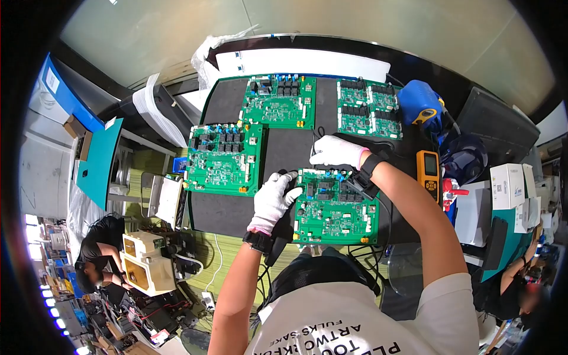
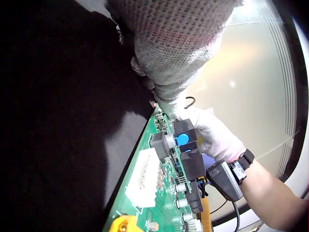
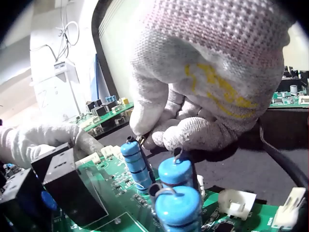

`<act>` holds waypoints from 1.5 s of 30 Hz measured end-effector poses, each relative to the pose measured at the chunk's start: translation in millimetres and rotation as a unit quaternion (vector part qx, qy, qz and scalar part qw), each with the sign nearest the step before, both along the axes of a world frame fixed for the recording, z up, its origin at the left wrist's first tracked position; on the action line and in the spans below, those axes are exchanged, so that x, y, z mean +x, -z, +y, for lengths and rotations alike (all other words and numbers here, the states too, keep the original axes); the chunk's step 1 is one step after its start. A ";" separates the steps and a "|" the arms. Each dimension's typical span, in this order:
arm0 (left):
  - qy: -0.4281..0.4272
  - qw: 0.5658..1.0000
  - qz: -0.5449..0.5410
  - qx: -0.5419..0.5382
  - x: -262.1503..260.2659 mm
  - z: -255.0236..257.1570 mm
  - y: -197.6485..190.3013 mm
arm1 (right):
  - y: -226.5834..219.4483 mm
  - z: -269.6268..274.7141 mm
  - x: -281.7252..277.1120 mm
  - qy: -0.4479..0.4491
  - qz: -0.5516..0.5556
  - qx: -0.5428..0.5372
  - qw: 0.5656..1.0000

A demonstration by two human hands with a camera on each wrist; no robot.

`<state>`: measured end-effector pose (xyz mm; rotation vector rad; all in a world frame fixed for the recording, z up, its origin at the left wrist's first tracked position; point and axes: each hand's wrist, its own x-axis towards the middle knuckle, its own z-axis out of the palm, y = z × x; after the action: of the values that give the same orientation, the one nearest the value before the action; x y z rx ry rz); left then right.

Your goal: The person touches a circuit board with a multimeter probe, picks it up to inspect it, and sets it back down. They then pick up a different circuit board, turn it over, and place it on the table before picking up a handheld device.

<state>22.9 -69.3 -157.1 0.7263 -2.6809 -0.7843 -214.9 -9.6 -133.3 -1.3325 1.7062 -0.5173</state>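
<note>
A green circuit board point(image 1: 337, 219) with black blocks and blue cylindrical parts lies at the mat's front edge. My left hand point(image 1: 274, 201), in a white glove, holds this board's upper left corner; its fingers reach down to that corner in the left wrist view point(image 2: 174, 58). Beyond the far edge is my gloved right hand point(image 1: 338, 151). With curled fingers it pinches a small metal-tipped piece point(image 3: 140, 139) beside a blue cylinder point(image 3: 136, 164) in the right wrist view. The rest of that piece is hidden in the glove.
Two more large green boards point(image 1: 222, 160) point(image 1: 281, 103) and a group of small boards point(image 1: 370, 109) lie on the dark mat point(image 1: 287, 151). At the right are a blue tool point(image 1: 419, 100), an orange meter point(image 1: 428, 171) and white boxes point(image 1: 507, 186). A black cable point(image 3: 277, 150) runs by my right hand.
</note>
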 end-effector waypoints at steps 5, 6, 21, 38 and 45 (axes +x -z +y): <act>0.002 1.000 0.009 -0.003 -0.1 0.1 -1.6 | -4.8 0.7 1.3 -0.018 0.023 -0.005 1.000; 0.003 1.000 0.006 -0.004 -0.2 -0.1 -1.5 | -6.9 1.5 1.6 -0.016 0.034 0.000 0.999; 0.003 1.000 -0.015 -0.006 -0.3 0.3 -4.7 | -4.1 5.0 4.5 0.020 0.072 -0.014 0.997; 0.002 1.000 -0.014 -0.008 -0.2 0.7 -4.8 | 0.0 8.1 0.9 0.027 0.047 -0.044 0.998; 0.004 1.000 -0.009 -0.006 -0.2 0.8 -5.0 | 2.9 7.9 1.1 0.034 0.044 -0.051 0.997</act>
<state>22.7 -68.6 -152.1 0.7242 -2.7034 -0.7669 -213.8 -1.7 -136.2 -1.3911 1.8239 -0.5980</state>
